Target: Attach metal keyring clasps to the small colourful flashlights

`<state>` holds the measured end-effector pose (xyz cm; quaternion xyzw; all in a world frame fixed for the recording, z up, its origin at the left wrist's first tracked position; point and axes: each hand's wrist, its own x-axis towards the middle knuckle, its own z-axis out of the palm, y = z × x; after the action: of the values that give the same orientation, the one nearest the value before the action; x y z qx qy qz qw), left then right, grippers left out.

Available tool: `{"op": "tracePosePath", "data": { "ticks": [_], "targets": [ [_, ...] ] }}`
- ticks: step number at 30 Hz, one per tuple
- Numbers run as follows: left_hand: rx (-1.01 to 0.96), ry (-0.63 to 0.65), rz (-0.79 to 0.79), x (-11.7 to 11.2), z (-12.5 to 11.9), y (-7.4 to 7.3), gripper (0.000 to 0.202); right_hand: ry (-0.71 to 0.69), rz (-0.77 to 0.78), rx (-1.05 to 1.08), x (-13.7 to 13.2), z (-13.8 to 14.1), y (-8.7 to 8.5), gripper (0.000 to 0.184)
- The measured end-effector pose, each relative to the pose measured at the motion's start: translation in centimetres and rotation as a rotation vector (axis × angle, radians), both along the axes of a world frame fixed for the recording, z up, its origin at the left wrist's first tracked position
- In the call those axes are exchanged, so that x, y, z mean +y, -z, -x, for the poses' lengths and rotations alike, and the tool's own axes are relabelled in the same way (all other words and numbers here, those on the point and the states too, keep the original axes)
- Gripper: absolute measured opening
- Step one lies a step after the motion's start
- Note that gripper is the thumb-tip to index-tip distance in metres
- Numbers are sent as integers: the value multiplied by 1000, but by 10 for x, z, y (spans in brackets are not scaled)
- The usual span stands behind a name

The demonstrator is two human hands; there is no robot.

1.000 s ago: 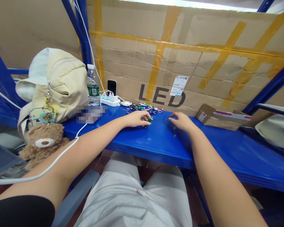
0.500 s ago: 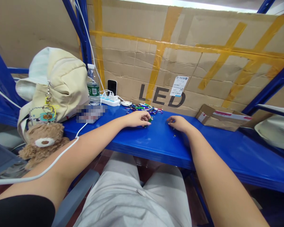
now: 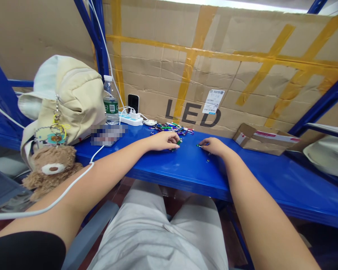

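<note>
My left hand (image 3: 166,141) rests on the blue table, fingers curled closed around a small shiny green piece (image 3: 179,142). Its exact kind is too small to tell. To the right, my right hand (image 3: 212,145) pinches another slim piece with a green, glinting end (image 3: 198,145) between thumb and fingers. Just below that hand, a tiny ring-like metal bit (image 3: 207,160) lies on the tabletop. Behind my left hand spreads a loose heap of small shiny pieces (image 3: 183,131) in purple, green, red, blue and silver.
The blue table (image 3: 169,168) backs onto a taped cardboard sheet (image 3: 157,75). On the left are a cream bag (image 3: 79,90), a teddy bear (image 3: 53,168), a water bottle (image 3: 111,103) and a power strip (image 3: 132,120). An open cardboard box (image 3: 266,140) stands right. A white cable (image 3: 73,183) crosses my left forearm.
A slim green-ended piece now shows at my right fingertips, where none was visible before. My left hand keeps its place and its hold.
</note>
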<state>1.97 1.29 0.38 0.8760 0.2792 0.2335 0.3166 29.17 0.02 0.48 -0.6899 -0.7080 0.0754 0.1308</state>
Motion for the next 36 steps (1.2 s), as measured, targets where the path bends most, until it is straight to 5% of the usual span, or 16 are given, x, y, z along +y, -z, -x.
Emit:
{"op": "tracePosePath", "data": {
  "ticks": [12,36],
  "targets": [
    [15,-7,0,-1,0,-1,34,17,93,48,-7,2,-6,13],
    [47,-17,-42,-2,0,-2,35,-153,-281,127,-7,9,-4,23]
  ]
}}
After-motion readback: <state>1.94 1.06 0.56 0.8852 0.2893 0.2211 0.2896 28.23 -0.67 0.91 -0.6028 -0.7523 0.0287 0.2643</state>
